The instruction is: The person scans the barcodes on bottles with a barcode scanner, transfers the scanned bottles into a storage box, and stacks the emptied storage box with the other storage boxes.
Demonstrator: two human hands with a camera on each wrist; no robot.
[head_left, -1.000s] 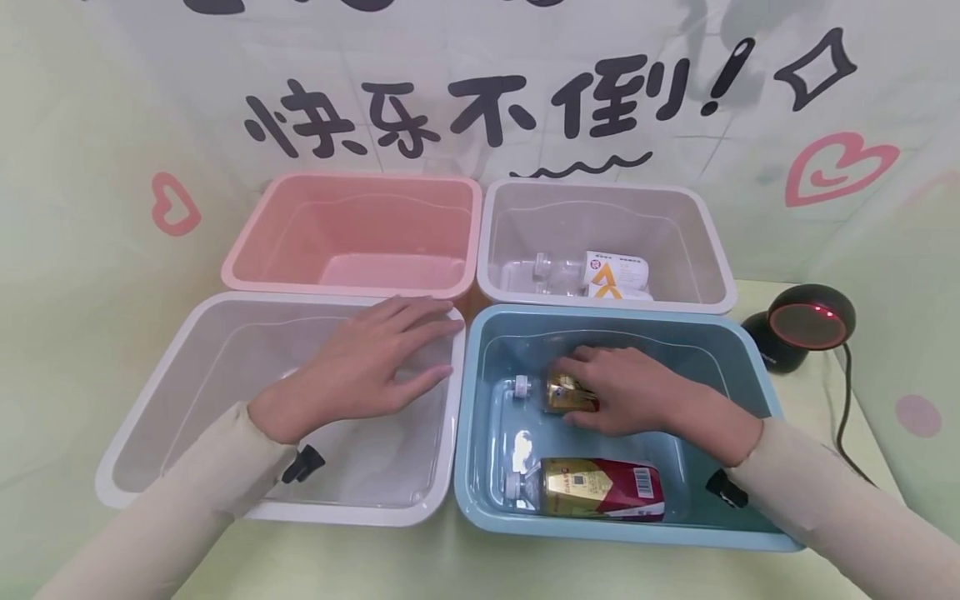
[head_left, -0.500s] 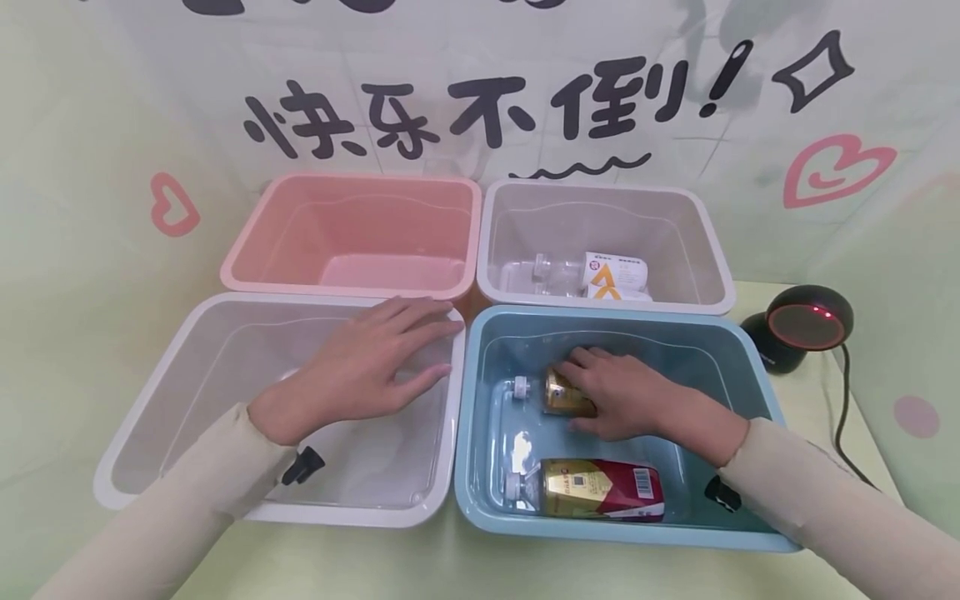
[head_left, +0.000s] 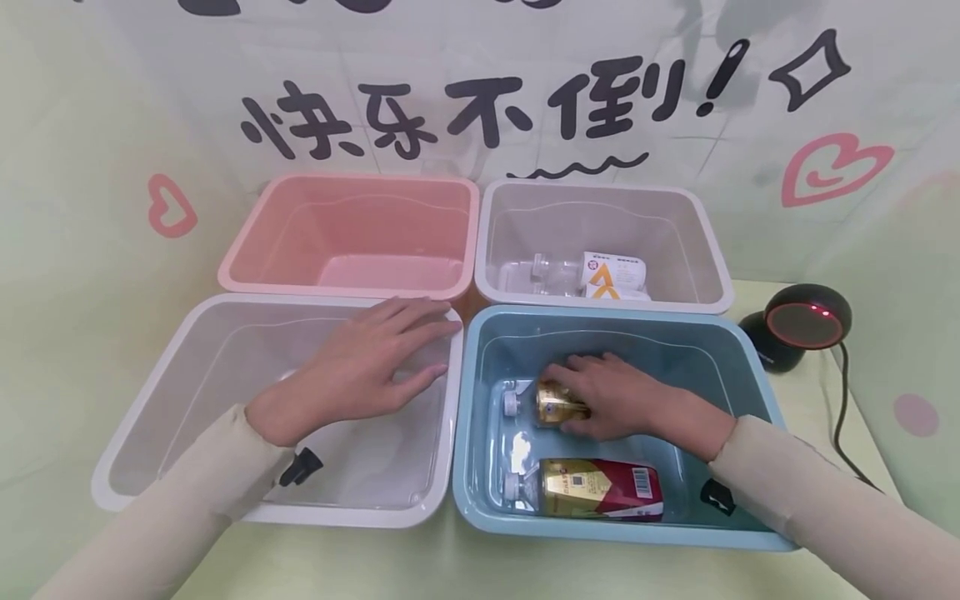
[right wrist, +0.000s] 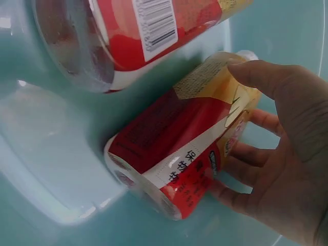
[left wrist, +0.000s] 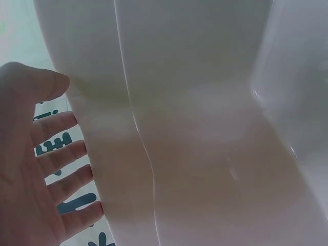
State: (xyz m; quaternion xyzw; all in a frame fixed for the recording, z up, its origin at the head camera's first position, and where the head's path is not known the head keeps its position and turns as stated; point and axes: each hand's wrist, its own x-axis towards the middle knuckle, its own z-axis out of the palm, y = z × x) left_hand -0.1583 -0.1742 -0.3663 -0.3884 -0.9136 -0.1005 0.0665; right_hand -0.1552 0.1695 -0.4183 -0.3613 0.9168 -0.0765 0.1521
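Note:
Inside the blue tub my right hand holds a plastic bottle with a gold and red label, lying on its side, white cap to the left. In the right wrist view the thumb lies over that bottle near the cap end, with the fingers along its far side. A second bottle of the same kind lies nearer the front of the tub. My left hand is over the front-left white tub, fingers extended and fingertips right at its right rim; it holds nothing.
Behind stand a pink tub and a pale grey tub, the latter with clear bottles with white and orange labels. A black scanner-like device with red lights and a cable stands right of the blue tub.
My right hand and the bottle it holds have shifted a little left and nearer the front within the blue tub. My left hand has kept its place.

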